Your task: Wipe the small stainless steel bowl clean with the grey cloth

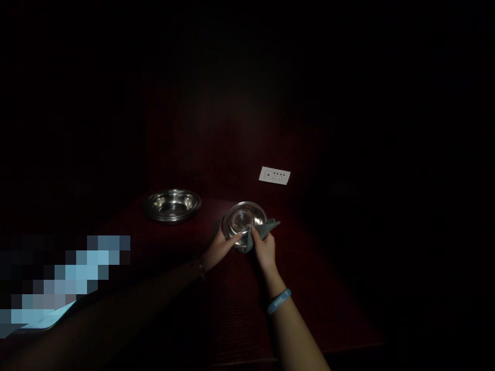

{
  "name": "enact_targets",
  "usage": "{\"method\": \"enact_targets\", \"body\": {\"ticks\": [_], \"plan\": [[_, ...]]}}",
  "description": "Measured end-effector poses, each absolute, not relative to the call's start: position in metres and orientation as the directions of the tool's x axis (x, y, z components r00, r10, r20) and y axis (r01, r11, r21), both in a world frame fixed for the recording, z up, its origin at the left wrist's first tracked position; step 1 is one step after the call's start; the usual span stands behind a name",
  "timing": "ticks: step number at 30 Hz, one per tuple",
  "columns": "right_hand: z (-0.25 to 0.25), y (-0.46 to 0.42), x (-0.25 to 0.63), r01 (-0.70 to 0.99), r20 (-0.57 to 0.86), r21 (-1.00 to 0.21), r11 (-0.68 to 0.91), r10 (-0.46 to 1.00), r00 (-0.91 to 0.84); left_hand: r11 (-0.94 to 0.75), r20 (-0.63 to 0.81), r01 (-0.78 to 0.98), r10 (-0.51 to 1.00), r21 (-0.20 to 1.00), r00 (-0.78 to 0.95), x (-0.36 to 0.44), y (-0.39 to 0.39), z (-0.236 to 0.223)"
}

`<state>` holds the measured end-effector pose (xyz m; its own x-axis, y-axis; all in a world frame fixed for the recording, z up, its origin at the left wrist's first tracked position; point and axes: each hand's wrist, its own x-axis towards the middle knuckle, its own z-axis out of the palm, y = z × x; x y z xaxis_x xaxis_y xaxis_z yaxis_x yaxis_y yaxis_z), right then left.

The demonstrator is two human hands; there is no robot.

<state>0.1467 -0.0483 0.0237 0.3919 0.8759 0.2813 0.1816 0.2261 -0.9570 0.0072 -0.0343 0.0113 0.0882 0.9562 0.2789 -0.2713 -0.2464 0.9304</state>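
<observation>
A shiny round metal plate point(242, 220) is held up over the dark red table, tilted so that its round middle shows. My left hand point(220, 249) grips its left lower rim, thumb lying across the near edge and fingers behind it. At the right lower rim, my right hand point(265, 250) pinches a grey-green cloth point(266, 227) against the metal. Part of the cloth folds over the rim and a corner sticks out to the right. Further left, a stack of similar metal plates point(172, 204) rests on the table.
The dark red table point(240, 314) has its near edge at the bottom of the view. A white power socket point(274, 175) sits on the dark wall behind. At lower left is a bright, pixelated object point(62, 304) I cannot identify. Deep shadow hides the surroundings.
</observation>
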Motion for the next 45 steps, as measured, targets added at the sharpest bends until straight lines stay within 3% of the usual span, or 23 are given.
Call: {"method": "enact_targets", "body": {"ticks": [8, 12, 18, 26, 30, 40, 45], "plan": [[0.016, -0.043, 0.146, 0.026, 0.236, -0.969, 0.246, 0.886, 0.399, -0.302, 0.352, -0.268, 0.922, 0.915, 0.165, 0.006, -0.037, 0.013], [0.016, -0.042, 0.147, 0.053, 0.242, -0.969, 0.241, 0.882, 0.404, -0.261, 0.305, -0.308, 0.946, 0.915, 0.105, 0.007, -0.031, 0.013], [0.019, -0.045, 0.146, 0.129, 0.266, -0.964, 0.234, 0.880, 0.393, -0.111, 0.116, -0.361, 0.993, 0.926, -0.008, 0.006, -0.027, 0.014], [0.016, -0.043, 0.147, 0.067, 0.243, -0.969, 0.236, 0.894, 0.376, -0.252, 0.318, -0.360, 0.938, 0.898, 0.138, 0.008, -0.032, 0.008], [0.011, -0.040, 0.148, 0.054, 0.236, -0.971, 0.233, 0.905, 0.355, -0.210, 0.273, -0.371, 0.954, 0.905, 0.125, 0.009, -0.027, 0.003], [0.018, -0.045, 0.149, 0.223, 0.310, -0.946, 0.235, 0.857, 0.411, -0.092, 0.094, -0.386, 0.995, 0.918, -0.014, 0.008, -0.020, 0.005], [0.018, -0.046, 0.148, 0.198, 0.301, -0.951, 0.239, 0.861, 0.410, -0.166, 0.197, -0.341, 0.979, 0.925, 0.057, 0.007, -0.026, 0.009]]}}
